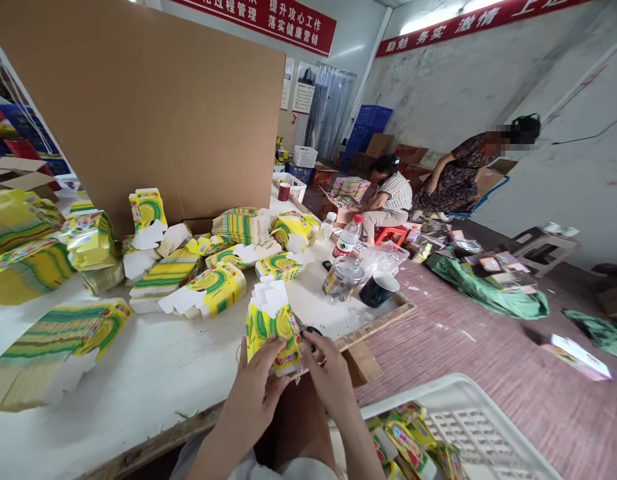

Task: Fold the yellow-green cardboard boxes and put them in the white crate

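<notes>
At the table's front edge, a yellow-and-green printed carton [274, 323] with white flaps standing up at its far end is between my hands. My left hand [258, 380] grips its near left side, with the fingers lying over the printed face and the thumb at the bottom edge. My right hand [329, 370] pinches the carton's right edge between thumb and fingers. Just beyond the right fingers shows a black loop handle [313, 330], apparently of scissors; the rest of it is mostly hidden. More flat cartons [223, 287] lie in loose stacks just behind.
A thick carton stack [63, 347] lies on the white table [173, 373] at left. A cardboard sheet [188, 113] stands behind. A dark mug [379, 289], plastic jar [342, 280] and bottle [348, 237] stand at right. A white basket [468, 387] holds cartons below. Two people work beyond.
</notes>
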`<state>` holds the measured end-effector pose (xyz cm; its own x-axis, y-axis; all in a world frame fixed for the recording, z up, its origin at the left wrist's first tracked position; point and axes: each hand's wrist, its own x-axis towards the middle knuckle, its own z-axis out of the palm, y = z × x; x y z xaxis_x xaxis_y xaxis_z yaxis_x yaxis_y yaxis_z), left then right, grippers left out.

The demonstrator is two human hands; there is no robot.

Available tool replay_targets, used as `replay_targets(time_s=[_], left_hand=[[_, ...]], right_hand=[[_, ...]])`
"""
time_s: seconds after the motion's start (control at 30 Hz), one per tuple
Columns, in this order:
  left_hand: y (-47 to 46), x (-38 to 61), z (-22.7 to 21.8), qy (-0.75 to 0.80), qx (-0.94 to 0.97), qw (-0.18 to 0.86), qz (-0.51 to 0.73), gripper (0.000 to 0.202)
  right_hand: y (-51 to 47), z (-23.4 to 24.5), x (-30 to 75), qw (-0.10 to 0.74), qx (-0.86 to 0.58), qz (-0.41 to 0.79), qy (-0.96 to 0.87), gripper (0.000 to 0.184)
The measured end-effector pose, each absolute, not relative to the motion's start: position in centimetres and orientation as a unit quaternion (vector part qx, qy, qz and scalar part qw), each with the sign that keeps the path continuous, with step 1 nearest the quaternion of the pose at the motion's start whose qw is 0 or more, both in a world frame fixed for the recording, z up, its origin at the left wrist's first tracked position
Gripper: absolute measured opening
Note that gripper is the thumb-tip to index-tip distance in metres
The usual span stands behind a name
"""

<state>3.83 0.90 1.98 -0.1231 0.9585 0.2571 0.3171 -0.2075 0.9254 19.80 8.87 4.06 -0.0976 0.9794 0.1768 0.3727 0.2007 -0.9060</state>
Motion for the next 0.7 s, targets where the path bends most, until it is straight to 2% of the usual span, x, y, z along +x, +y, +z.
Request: replay_targets(time_s=[0.13,0.27,0.4,0.5,0.6,0.7], left_hand=[[0.4,3.6,2.5,0.548,0.558,0.318,0.536,0.045],[0.4,4.0,3.3,0.562,0.414,0.335,0.633,0.051],[0.5,4.6,3.7,0.41,0.309,0.529,0.676,0.057],[0.1,4.7,3.5,0.324,0.234,0.645,0.651,0.046],[-0.4,4.8,3.7,0.29,0.211,0.673,0.648,0.038],[-0.4,4.9,4.5,0.287,0.238,0.661,0.652,0.041]], right_hand=[[9.2,3.4,17.9,0.45,-0.513,0.397,-0.614,0.041],[8.1,4.6,19.1,0.475,-0.485,0.461,-0.572,0.049],[6.2,5.4,19.5,0.478,-0.414,0.599,-0.491,0.039],[5.0,4.9,19.0,0.467,-0.369,0.668,-0.447,0.032],[4.5,4.2,18.6,0.474,-0.353,0.685,-0.426,0.027],[4.4,4.3,18.7,0.471,-0.364,0.667,-0.448,0.03]])
